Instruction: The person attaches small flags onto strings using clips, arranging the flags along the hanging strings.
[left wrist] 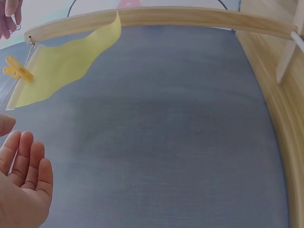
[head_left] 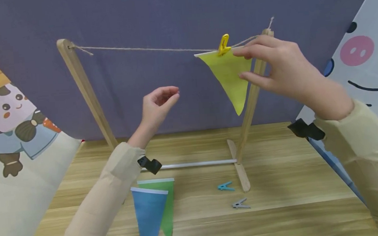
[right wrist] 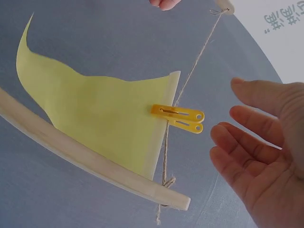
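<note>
A yellow clothespin (head_left: 224, 44) clips a yellow triangular pennant (head_left: 230, 74) by its white top edge to a string (head_left: 143, 48). The pennant hangs near the right end, point down. My right hand (head_left: 274, 63) is beside the clip, fingers loosely bent and thumb apart; in the right wrist view a gap shows between its fingers and the clothespin (right wrist: 178, 116). My left hand (head_left: 158, 103) is in the air left of the pennant, its fingers relaxed with nothing between them. The left wrist view shows its palm and fingers (left wrist: 31, 164) below the pennant.
Wooden posts (head_left: 86, 89) hold the string, joined low by a white rod (head_left: 196, 164). On the wooden table lie a blue pennant (head_left: 150, 217) over a green pennant (head_left: 169, 204), a blue clothespin (head_left: 226, 186) and a grey clothespin (head_left: 240, 204). A dark panel (head_left: 167, 16) stands behind.
</note>
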Tool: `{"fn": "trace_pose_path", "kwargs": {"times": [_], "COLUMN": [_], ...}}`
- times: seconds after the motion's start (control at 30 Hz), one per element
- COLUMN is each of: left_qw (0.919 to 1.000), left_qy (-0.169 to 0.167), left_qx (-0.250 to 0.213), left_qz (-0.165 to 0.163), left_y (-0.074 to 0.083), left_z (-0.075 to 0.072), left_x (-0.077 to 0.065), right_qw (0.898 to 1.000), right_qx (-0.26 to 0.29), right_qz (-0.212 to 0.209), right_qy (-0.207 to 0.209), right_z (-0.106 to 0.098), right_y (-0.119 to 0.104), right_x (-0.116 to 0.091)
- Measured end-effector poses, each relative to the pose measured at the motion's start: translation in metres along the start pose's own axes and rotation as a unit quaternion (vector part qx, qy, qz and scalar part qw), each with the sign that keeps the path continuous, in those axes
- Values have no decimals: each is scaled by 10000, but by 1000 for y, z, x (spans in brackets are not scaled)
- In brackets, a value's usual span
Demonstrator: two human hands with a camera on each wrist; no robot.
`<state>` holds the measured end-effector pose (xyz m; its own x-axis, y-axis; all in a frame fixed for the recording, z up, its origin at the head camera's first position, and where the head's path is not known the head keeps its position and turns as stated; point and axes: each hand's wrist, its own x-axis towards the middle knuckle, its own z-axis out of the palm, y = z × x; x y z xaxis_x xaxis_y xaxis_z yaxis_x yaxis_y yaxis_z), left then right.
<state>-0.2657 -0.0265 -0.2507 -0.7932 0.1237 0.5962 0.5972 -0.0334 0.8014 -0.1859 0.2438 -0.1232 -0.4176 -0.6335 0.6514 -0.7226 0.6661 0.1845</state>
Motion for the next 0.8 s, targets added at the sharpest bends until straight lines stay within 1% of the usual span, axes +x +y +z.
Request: {"fn": "trace_pose_path", "kwargs": {"times": [0.13,0.27,0.43,0.63,0.73,0.8], "left_qw": [10000,9998,9995,9982,9976,9975], "left_qy": [19,53,-93,-251,-278,-254], "left_qx": [71,82,85,176,209,237], "left_qz": [-64,-146,-284,-508,-594,-623], "left_y": [-3,-8,-11,-15,-18,-22], "left_z": [-6,-13,-22,-32,-36,-38], "left_x": [-9,-18,-32,-51,-60,-66], "right_qw": [9999,9992,9975,9974,9973,9963], "right_qx": [9,205,492,533,545,665], "right_qz": [7,21,58,27,-12,19], "right_qy": [135,345,508,487,493,543], "right_z": [2,6,14,26,34,39], "right_y": [-2,-3,-5,-6,-7,-8], "right_x": [-11,-21,-35,-51,-58,-64]}}
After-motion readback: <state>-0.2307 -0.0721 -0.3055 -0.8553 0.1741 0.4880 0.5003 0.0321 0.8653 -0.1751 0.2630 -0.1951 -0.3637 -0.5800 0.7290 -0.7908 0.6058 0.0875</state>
